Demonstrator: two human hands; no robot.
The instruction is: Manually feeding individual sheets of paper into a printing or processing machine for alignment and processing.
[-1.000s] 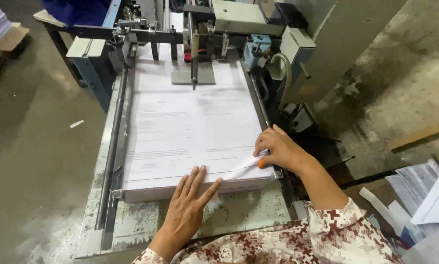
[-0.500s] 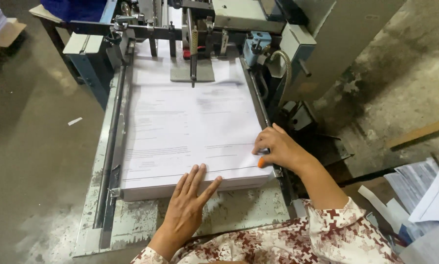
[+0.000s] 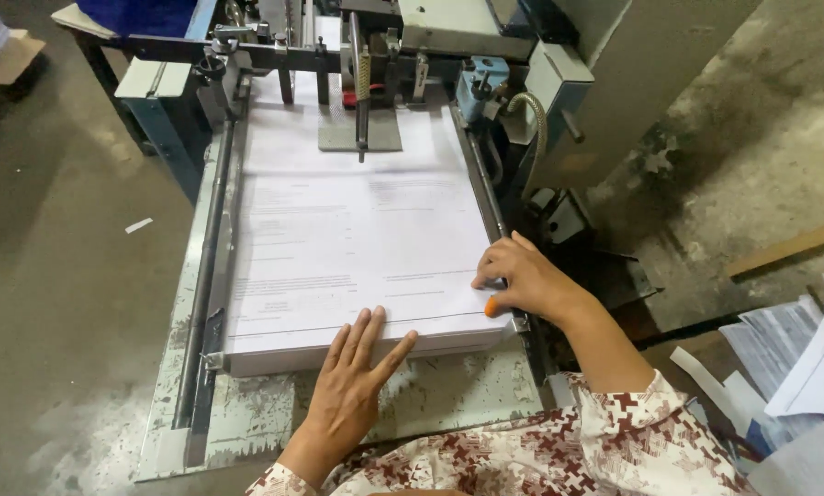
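The corner sheet that the right hand (image 3: 522, 280) had lifted a second earlier now lay flat on the paper stack (image 3: 357, 248), which sat on the machine's feed worktop (image 3: 448, 400). Its fingers rested curled at that corner, gripping nothing. The left hand (image 3: 357, 381) stayed open, pressed flat against the stack's near edge, squaring it.

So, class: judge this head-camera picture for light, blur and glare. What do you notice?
Head view: soft, even light, with a faint shadow under the left hand; the paper stack is bright, its print too blurred to read; the right hand looks fairly sharp; the machine's edges bow slightly toward the frame's borders.
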